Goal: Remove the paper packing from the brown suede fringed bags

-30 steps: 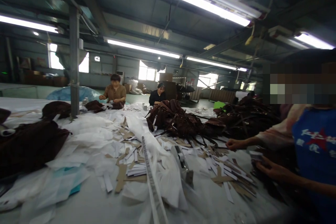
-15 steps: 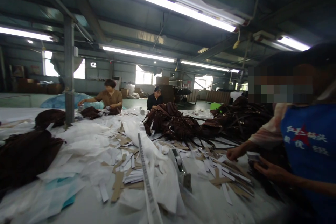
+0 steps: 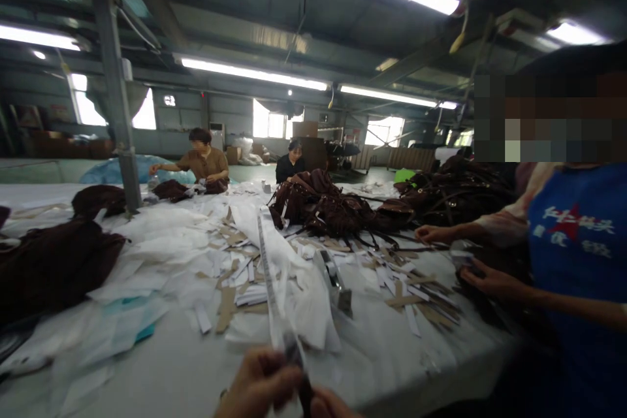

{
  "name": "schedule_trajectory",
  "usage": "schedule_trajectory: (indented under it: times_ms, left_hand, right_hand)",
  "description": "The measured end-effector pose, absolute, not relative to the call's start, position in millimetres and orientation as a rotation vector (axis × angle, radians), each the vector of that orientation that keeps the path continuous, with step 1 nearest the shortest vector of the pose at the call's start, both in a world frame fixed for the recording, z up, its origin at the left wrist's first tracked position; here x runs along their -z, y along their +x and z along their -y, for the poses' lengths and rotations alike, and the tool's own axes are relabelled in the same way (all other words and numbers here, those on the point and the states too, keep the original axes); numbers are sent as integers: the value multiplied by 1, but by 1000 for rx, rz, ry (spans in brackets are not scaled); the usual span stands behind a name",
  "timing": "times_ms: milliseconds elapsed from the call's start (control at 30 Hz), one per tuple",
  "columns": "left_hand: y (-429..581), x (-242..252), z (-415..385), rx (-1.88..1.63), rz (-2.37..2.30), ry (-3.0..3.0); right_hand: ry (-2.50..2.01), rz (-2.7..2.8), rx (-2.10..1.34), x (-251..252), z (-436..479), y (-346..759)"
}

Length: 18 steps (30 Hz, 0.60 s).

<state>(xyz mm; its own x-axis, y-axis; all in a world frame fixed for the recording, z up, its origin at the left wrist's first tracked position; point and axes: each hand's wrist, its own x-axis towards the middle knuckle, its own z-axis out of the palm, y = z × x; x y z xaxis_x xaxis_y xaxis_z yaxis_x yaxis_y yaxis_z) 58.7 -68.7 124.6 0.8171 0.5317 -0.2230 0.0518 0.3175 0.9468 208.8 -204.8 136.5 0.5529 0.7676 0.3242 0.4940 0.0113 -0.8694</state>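
At the bottom edge my left hand [image 3: 262, 382] is closed in a pinch around a narrow dark strap [image 3: 304, 392], blurred by motion. My right hand [image 3: 330, 403] shows only in part, its fingers closed against the strap's lower side; the rest is cut off by the frame. Just beyond the hands, a long pale strip with dark marks along it [image 3: 267, 268] lies lengthwise on the table over crumpled white sheeting [image 3: 306, 304]. To its right stands a metallic tape dispenser [image 3: 334, 281].
White and brown card strips [image 3: 228, 307] lie scattered over the table [image 3: 196, 379]. Dark brown bags are heaped at the centre [image 3: 328, 206] and left [image 3: 63, 268]. A co-worker in a blue apron [image 3: 578, 241] handles a dark item at right. Two people sit at the far side.
Both my hands have come into view at the bottom with the dark strap. The view has tipped downward. The right-hand co-worker's far hand has shifted away, toward the bag heap.
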Motion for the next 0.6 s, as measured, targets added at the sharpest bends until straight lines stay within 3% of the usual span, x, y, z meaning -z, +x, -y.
schedule_trajectory:
  times_ms: [100, 267, 600]
  left_hand:
    - [68, -150, 43, -624, -438, 1368]
    - [90, -180, -3, -676, -411, 1516]
    - [106, -136, -11, -477, -457, 1502]
  right_hand:
    - [-1665, 1127, -511, -102, 202, 183]
    - [-1567, 1059, -742, -70, 196, 192]
    - [-1640, 771, -353, -43, 167, 171]
